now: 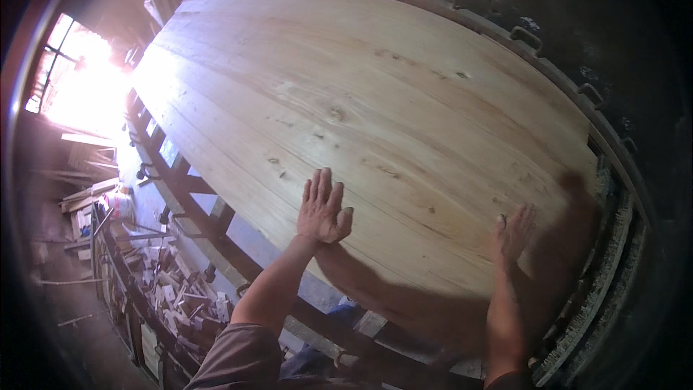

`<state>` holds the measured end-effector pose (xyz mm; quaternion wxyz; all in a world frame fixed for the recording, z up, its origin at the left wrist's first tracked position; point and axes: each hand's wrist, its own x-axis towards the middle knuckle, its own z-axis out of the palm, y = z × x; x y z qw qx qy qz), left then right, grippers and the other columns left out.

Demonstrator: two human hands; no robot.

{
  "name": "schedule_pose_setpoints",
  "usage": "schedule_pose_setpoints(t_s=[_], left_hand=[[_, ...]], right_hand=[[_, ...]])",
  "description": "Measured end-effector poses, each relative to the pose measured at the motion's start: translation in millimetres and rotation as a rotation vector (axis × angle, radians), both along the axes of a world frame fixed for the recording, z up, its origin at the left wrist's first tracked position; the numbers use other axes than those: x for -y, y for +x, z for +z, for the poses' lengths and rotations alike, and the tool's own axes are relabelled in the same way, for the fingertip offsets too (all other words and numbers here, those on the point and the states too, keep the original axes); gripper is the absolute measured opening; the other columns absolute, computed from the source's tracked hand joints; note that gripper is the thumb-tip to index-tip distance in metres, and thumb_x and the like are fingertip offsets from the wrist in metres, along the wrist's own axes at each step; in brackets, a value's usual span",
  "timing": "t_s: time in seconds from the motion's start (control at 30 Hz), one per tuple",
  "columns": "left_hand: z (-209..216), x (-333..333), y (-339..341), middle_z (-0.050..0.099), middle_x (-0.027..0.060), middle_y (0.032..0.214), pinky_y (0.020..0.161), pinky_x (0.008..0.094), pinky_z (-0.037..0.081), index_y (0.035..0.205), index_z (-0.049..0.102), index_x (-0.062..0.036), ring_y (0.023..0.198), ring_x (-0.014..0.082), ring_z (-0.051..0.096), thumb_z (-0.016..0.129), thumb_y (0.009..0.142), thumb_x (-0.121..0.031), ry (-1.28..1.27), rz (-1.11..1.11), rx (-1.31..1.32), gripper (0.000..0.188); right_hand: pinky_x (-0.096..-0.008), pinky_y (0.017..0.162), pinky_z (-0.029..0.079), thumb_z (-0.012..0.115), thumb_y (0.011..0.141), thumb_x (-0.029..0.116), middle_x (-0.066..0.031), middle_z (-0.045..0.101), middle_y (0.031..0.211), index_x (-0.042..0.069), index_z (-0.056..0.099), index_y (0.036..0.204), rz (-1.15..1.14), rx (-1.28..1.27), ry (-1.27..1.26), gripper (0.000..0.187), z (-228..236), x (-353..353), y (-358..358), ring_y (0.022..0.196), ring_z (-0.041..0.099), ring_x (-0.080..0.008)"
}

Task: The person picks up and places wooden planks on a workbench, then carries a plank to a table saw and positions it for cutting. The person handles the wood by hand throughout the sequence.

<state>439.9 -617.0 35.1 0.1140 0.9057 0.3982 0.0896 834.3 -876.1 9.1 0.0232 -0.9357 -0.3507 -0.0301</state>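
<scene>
A wide pale wooden panel (404, 123), made of several boards side by side with dark knots, lies across a metal frame in front of me. My left hand (323, 209) is stretched out over the panel's near part, palm down, fingers straight and holding nothing. Farther right, my right hand (514, 231) is at the panel's near right part in shadow, its fingers extended and nothing in them. Whether either palm presses on the wood or hovers just above it, I cannot tell. My arms throw dark shadows on the boards.
Metal handles (525, 37) line the far rail. The near frame rail (216, 256) carries clamp-like fittings. Wood offcuts (177, 292) are heaped on the lower left, near a white bucket (121, 206). Rough-edged strips (599, 303) stand along the right side. A bright window (72, 65) glares at the left.
</scene>
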Motion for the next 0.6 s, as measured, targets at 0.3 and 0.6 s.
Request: schedule_pose_setpoints(t_s=[0.3, 0.6], left_hand=[[-3, 97, 147, 0.024, 0.0328, 0.159, 0.119, 0.0657, 0.01, 0.142, 0.043, 0.0039, 0.15, 0.0516, 0.015, 0.051, 0.093, -0.045, -0.033, -0.105, 0.09, 0.07], [-16, 222, 243, 0.023, 0.0311, 0.161, 0.121, 0.0625, 0.011, 0.145, 0.041, 0.0018, 0.151, 0.049, 0.016, 0.047, 0.096, -0.043, 0.057, -0.236, 0.048, 0.067]], right_hand=[[-0.0564, 0.123, 0.014, 0.054, 0.099, 0.041, -0.0247, 0.026, 0.162, -0.003, 0.033, 0.153, 0.013, 0.03, 0.13, 0.073, 9, 3, 7, 0.152, 0.02, -0.0409], [-0.0584, 0.122, 0.017, 0.058, 0.093, 0.042, -0.0268, 0.03, 0.159, -0.008, 0.04, 0.147, -0.017, -0.088, 0.363, 0.076, 21, 2, 9, 0.15, 0.022, -0.0417]])
